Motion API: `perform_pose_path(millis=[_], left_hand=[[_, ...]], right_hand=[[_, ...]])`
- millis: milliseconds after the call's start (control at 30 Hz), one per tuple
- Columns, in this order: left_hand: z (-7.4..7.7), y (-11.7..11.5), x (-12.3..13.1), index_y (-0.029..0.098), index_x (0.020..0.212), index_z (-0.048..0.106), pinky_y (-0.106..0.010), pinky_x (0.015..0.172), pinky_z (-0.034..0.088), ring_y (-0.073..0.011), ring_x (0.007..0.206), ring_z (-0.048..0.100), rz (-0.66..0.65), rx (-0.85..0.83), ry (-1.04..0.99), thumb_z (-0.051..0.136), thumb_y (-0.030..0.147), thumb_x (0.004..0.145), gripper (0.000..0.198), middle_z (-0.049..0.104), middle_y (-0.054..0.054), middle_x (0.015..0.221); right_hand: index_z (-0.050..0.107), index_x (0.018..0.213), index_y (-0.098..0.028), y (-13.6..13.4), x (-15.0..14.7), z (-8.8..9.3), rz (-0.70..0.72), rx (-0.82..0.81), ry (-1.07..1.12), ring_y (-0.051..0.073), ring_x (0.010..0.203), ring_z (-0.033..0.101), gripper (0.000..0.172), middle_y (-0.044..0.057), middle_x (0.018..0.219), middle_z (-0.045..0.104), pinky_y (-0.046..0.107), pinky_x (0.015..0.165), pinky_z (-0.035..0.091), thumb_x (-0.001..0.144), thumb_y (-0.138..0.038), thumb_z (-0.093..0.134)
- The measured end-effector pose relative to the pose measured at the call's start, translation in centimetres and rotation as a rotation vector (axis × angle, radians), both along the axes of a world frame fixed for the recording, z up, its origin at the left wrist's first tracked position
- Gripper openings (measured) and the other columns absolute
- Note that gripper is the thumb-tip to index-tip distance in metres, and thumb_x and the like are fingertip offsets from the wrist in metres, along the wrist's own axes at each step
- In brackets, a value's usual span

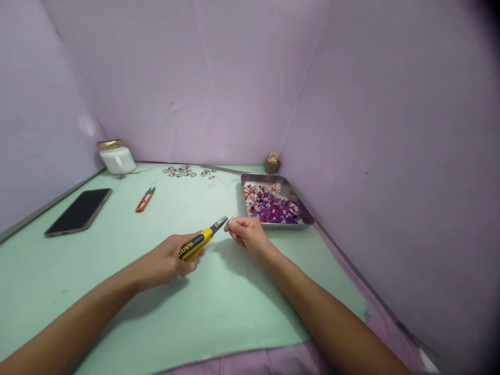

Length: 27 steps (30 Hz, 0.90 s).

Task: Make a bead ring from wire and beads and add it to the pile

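My left hand (167, 260) is wrapped round yellow-and-black pliers (198, 244), whose metal jaws point up and to the right. Just beyond the jaw tips, my right hand (252, 237) is closed in a pinch. A thin wire-like strand (232, 216) shows faintly at its fingertips; whether the jaws touch it I cannot tell. Behind the right hand stands a metal tray (299, 200) holding a heap of purple, red, white and dark beads (271, 205).
Small beaded rings (179, 171) and loose strands lie at the back of the green mat (187, 312). Orange thread snips (145, 199) and a phone (80, 212) rest on the left. A white jar (117, 159) and a small brown pot (271, 165) stand by the lilac walls.
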State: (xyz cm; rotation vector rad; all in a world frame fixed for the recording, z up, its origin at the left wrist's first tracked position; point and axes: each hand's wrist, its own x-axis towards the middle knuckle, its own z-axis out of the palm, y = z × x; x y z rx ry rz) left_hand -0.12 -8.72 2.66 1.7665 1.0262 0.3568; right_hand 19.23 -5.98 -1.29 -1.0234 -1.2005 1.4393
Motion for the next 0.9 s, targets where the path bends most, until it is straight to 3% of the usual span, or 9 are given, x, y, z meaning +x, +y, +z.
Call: perform_pose_path(millis=[333, 500, 767, 900], left_hand=[[-0.8, 0.7, -0.9, 0.02, 0.091, 0.054, -0.029, 0.069, 0.04, -0.0194, 0.08, 0.052, -0.039, -0.155, -0.101, 0.051, 0.014, 0.063, 0.028, 0.059, -0.001, 0.083], [-1.1, 0.9, -1.1, 0.02, 0.095, 0.054, -0.029, 0.069, 0.041, -0.0194, 0.082, 0.052, -0.062, -0.165, -0.14, 0.051, 0.012, 0.064, 0.032, 0.059, -0.002, 0.087], [-1.0, 0.6, -0.8, 0.019, 0.086, 0.052, -0.026, 0.06, 0.039, -0.0157, 0.07, 0.05, -0.048, -0.041, -0.068, 0.048, 0.012, 0.066, 0.022, 0.055, 0.001, 0.076], [-0.9, 0.2, -0.2, 0.02, 0.083, 0.051, -0.024, 0.06, 0.04, -0.0151, 0.067, 0.05, -0.03, 0.13, 0.021, 0.045, 0.013, 0.069, 0.017, 0.054, 0.003, 0.073]], right_hand=[[0.057, 0.059, -0.012, 0.0, 0.5, 0.2, 0.08, -0.071, 0.016, 0.001, 0.031, 0.018, 0.02, -0.008, 0.04, 0.039, 0.021, 0.035, 0.006, 0.062, -0.032, 0.058], [0.058, 0.061, -0.011, -0.1, 0.5, 0.3, 0.091, -0.088, 0.031, 0.001, 0.032, 0.018, 0.021, -0.008, 0.04, 0.039, 0.021, 0.036, 0.006, 0.061, -0.031, 0.059], [0.059, 0.061, -0.011, 0.1, 0.5, 0.1, 0.08, -0.093, 0.038, 0.001, 0.032, 0.019, 0.021, -0.008, 0.04, 0.04, 0.022, 0.036, 0.006, 0.061, -0.032, 0.059], [0.058, 0.059, -0.011, 0.1, 0.4, 0.2, 0.076, -0.086, 0.057, 0.001, 0.031, 0.019, 0.021, -0.008, 0.039, 0.04, 0.022, 0.035, 0.006, 0.061, -0.032, 0.06]])
